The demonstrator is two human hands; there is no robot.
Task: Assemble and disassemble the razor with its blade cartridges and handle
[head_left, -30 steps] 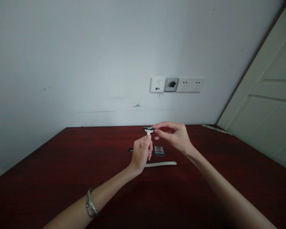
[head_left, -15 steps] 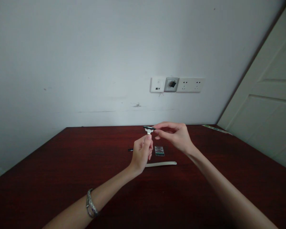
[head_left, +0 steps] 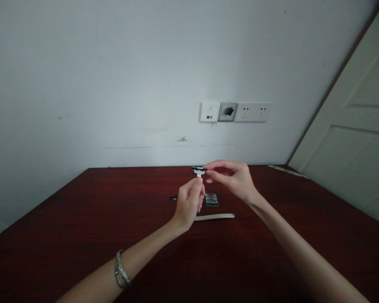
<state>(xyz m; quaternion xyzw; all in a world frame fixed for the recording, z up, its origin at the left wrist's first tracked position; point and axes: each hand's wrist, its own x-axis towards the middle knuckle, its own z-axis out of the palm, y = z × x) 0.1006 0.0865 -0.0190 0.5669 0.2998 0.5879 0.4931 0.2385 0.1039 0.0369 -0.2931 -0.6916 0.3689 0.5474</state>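
A razor (head_left: pixel 198 172) with a silver neck and a dark, flat head stands upright in my left hand (head_left: pixel 188 202), whose fingers are wrapped round its handle. My right hand (head_left: pixel 232 179) pinches the right end of the dark razor head (head_left: pixel 197 168) between thumb and forefinger. Most of the handle is hidden inside my left fist. On the table just behind that hand lies a clear plastic case (head_left: pixel 212 200) with small compartments. A pale, slim strip (head_left: pixel 216 217) with a small hole at its right end lies nearer; my left hand covers its other end.
A small black object (head_left: pixel 173 198) lies left of my left hand, partly covered. The dark red table (head_left: pixel 97 219) meets a white wall with sockets (head_left: pixel 252 112). A thin printed strip (head_left: pixel 287 171) lies at the back right, near a white door (head_left: pixel 360 126).
Both hands and the razor have shifted very slightly to the right. The grip of each hand looks the same.
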